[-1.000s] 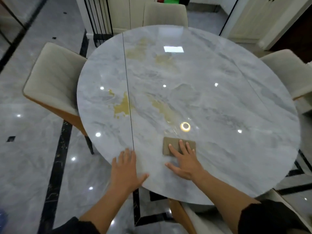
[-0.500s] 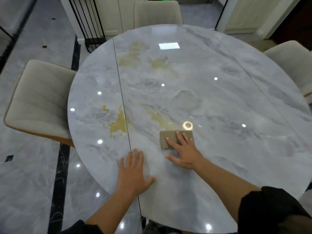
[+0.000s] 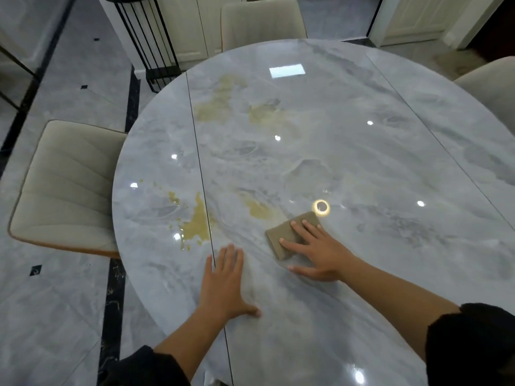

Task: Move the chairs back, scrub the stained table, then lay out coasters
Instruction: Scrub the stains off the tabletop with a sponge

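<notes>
A round grey marble table (image 3: pixel 362 162) carries yellow-brown stains: a wet patch (image 3: pixel 196 224) near its left seam, a smear (image 3: pixel 256 208) just beyond the pad, and paler patches (image 3: pixel 220 101) farther back. My right hand (image 3: pixel 315 252) presses flat, fingers straight, on a tan scrubbing pad (image 3: pixel 281 238) lying on the tabletop. Left of it, my left hand (image 3: pixel 225 280) rests flat on the table near the seam, holding nothing. No coasters are in view.
A cream chair (image 3: pixel 67 188) stands at the table's left, another (image 3: pixel 262 22) at the far side, and a third (image 3: pixel 490 87) at the right edge. A black metal rack (image 3: pixel 147 43) stands on the marble floor behind the table.
My right hand has pushed the pad forward and to the left, turning it toward the smear. My view has moved closer over the table. My left hand stays flat on the tabletop.
</notes>
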